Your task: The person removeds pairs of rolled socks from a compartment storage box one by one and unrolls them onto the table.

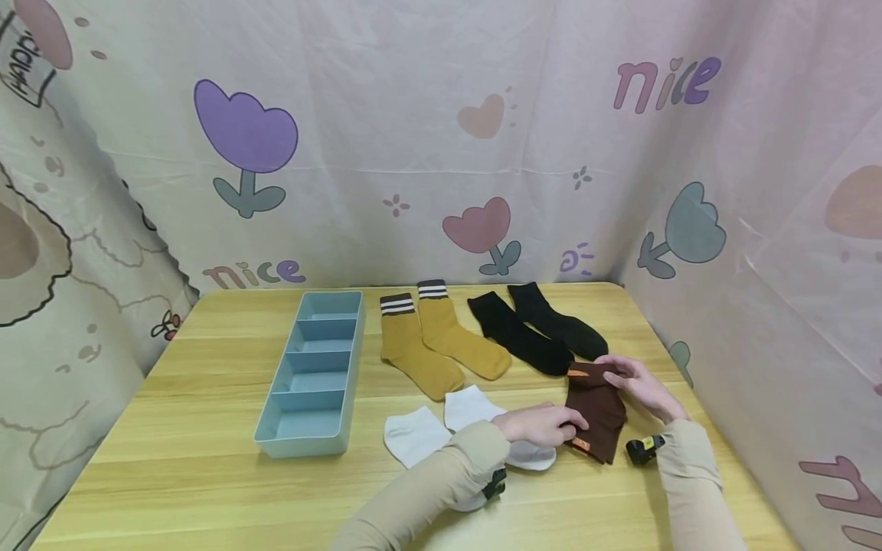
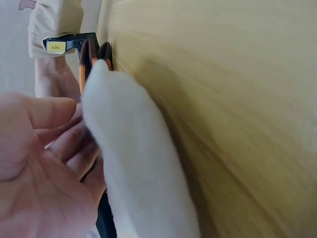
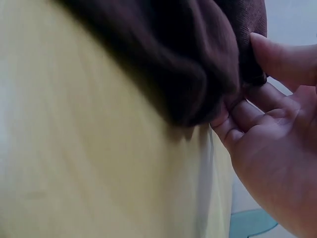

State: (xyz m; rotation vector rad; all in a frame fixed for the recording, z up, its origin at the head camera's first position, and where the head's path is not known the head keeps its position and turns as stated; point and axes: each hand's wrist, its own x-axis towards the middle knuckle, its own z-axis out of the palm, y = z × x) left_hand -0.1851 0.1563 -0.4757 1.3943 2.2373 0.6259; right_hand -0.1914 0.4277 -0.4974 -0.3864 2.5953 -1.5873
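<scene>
A pair of brown socks (image 1: 598, 417) with orange labels lies bunched at the right of the table. My right hand (image 1: 641, 385) pinches their far right edge; in the right wrist view, the thumb (image 3: 282, 59) is on one side of the brown cloth (image 3: 198, 64) and fingers are on the other. From the left, my left hand (image 1: 540, 425) reaches across the white socks and touches the brown pair with its fingers. In the left wrist view a white sock (image 2: 138, 158) hides part of those fingers, and the thumb (image 2: 52, 111) stands apart from them.
White ankle socks (image 1: 416, 435) lie partly under my left forearm. Behind are mustard socks (image 1: 420, 348) with striped cuffs and black socks (image 1: 527, 340). A blue-grey divided box (image 1: 310, 447) stands left. A patterned cloth (image 1: 386, 138) hangs around the table.
</scene>
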